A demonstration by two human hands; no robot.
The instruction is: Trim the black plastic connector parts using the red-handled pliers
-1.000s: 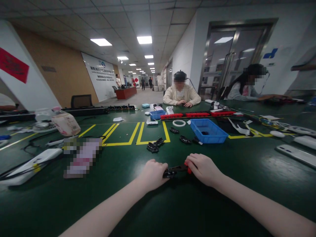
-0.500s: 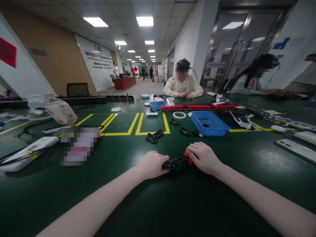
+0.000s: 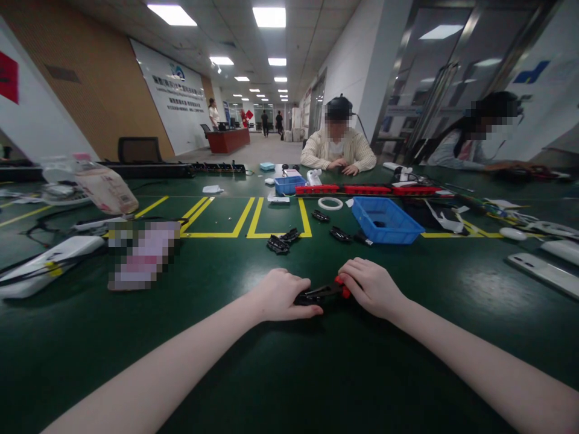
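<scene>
Pliers part-hidden in right hand

I can read no text or numbers: the white rectangular wall panel bears a blue round logo above dark lettering, too blurred to decipher.

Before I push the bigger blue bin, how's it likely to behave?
The bigger blue bin would likely slide rather than tip, since it sits low and wide on the flat table. It's probably light for its size: only a small dark piece shows inside. It should feel fairly stiff, as its sides don't sag.
</scene>
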